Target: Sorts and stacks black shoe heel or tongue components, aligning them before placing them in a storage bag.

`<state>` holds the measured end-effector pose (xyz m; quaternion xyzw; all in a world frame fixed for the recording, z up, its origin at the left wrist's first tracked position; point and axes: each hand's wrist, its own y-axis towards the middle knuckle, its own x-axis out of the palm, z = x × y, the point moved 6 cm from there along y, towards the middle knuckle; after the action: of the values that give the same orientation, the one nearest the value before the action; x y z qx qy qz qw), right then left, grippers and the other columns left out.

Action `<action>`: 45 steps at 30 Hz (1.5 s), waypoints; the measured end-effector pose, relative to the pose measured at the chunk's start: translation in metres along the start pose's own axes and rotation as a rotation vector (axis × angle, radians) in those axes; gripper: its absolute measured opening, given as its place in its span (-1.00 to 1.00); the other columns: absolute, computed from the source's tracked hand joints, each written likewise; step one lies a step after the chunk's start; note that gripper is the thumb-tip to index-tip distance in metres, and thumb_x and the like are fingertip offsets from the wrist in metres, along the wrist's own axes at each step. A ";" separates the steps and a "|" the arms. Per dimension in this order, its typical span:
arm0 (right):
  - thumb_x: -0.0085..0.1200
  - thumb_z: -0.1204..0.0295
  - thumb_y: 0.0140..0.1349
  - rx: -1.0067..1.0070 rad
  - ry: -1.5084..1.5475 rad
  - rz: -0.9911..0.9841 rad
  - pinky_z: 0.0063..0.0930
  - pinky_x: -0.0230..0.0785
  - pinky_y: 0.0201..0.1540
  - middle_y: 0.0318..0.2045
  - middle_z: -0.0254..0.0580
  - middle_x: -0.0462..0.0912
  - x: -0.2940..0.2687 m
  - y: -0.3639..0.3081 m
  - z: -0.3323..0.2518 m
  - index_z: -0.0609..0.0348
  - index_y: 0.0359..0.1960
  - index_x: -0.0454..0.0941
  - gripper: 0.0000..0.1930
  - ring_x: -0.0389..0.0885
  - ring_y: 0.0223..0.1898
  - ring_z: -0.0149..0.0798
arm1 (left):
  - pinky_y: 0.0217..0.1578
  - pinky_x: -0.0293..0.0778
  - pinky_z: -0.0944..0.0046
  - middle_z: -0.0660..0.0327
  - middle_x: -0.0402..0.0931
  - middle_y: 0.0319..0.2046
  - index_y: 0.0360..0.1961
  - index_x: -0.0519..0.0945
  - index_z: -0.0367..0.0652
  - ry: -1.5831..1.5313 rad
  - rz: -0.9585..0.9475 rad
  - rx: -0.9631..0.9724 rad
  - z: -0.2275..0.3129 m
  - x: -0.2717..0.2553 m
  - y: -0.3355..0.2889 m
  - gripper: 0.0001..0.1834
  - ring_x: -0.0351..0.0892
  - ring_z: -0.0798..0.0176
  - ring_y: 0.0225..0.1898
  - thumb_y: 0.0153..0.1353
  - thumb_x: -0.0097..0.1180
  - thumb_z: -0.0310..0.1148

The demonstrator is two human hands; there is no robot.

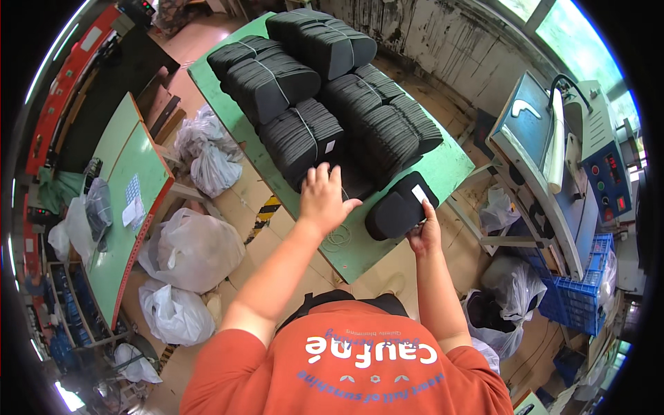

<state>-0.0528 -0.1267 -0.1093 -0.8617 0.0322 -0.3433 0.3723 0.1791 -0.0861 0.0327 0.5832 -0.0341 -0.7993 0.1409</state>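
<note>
Bundles of black insole-shaped pieces (280, 86) lie in rows on a green table (453, 166), several tied with pale string. My left hand (321, 197), fingers spread and thumb out to the right, rests at the near end of the closest left bundle (301, 131). That bundle has a small white label on it. With my right hand (425, 232) I grip a small stack of black insoles (393, 211) by its right edge, over the near right part of the table. A white label shows on its top piece beside my thumb. Loose pale string (339, 237) lies near the table's front corner.
To the right stands a press-like machine (602, 152) with a control panel, above a blue plastic crate (588, 290). A second green table (131, 180) is on the left. Stuffed plastic bags (197, 252) sit on the floor beside it. A stained wall (443, 52) runs behind.
</note>
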 end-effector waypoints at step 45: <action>0.23 0.39 -0.09 -0.197 -0.271 -0.445 -0.31 0.33 0.04 -0.04 -0.14 0.37 0.006 -0.158 -0.081 0.09 0.16 0.07 -0.25 0.41 0.00 -0.20 | -0.25 0.21 0.16 0.25 0.43 -0.26 -0.27 0.53 -0.13 -0.396 -0.126 0.833 0.195 -0.070 -0.068 -0.64 0.38 0.18 -0.30 -0.14 0.28 -0.28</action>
<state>-0.1303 -0.0647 0.0386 -0.9176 -0.1746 -0.2936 0.2032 0.0024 -0.0241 0.1444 0.4271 -0.3433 -0.8204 -0.1633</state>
